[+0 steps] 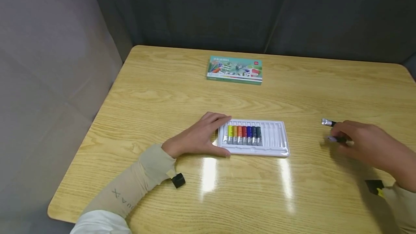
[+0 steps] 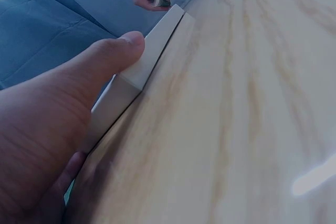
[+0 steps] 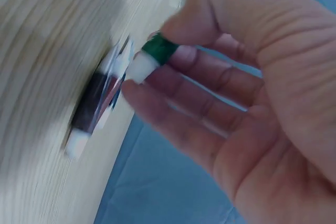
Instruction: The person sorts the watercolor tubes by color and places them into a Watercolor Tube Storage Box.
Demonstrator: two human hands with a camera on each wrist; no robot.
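My left hand [image 1: 203, 136] grips the left end of a white plastic paint tray [image 1: 271, 151], thumb on the near edge and fingers at the far corner. Several paint tubes [image 1: 244, 134], running from yellow through red and blue to dark, fill its left part; the slots on the right hold none. Off to the tray's right, my right hand [image 1: 364, 143] pinches a small green paint tube [image 3: 160, 49] with a white cap between thumb and fingers. Close beside those fingertips, loose paint tubes [image 3: 90, 100], one dark and one reddish, lie on the table, blurred and partly overlapping.
A teal paint box [image 1: 234, 69] with a plant picture lies farther back, behind the tray. The wooden table [image 1: 162, 93] ends at a dark curtain [image 1: 201, 10] at the back and a grey cloth [image 1: 48, 82] on the left.
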